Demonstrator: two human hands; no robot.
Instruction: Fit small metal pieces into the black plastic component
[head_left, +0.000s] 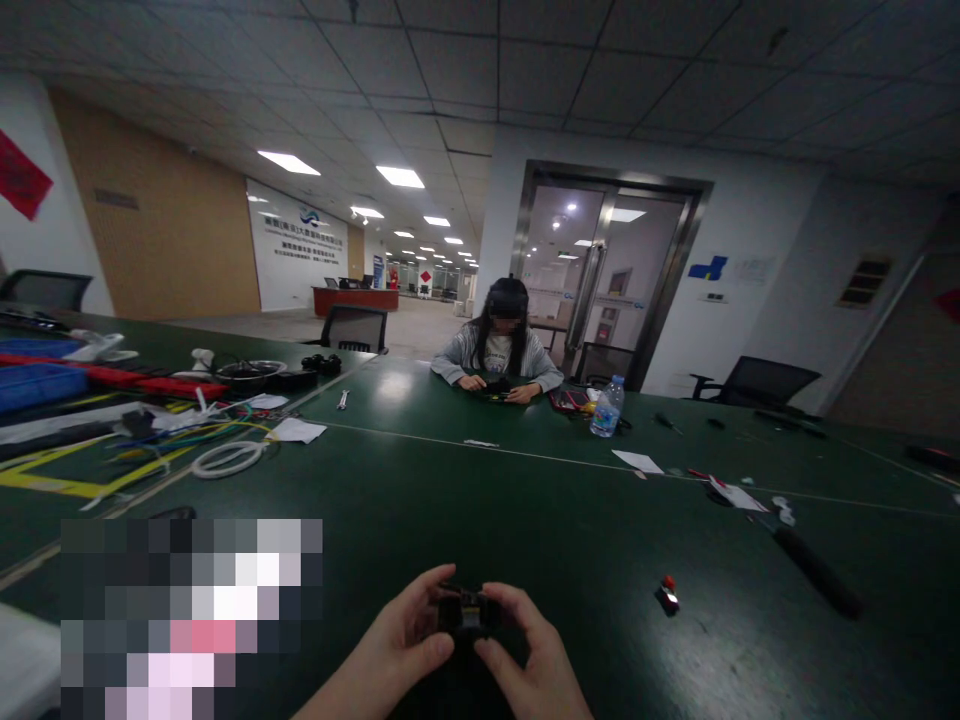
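My left hand [397,640] and my right hand [525,645] are together low in the middle of the view, above the dark green table [480,500]. Both pinch a small black boxy part [465,612] between thumbs and fingers, the left on its left side, the right on its right side. The part's detail is too dark to make out. A small red and black piece [667,592] lies on the table to the right of my hands.
A person [499,350] sits across the table working on something small. A water bottle [606,406] stands beside them. Cables, a white ring [226,458], red and blue trays clutter the left. A dark handled tool [814,568] and paper scraps lie right.
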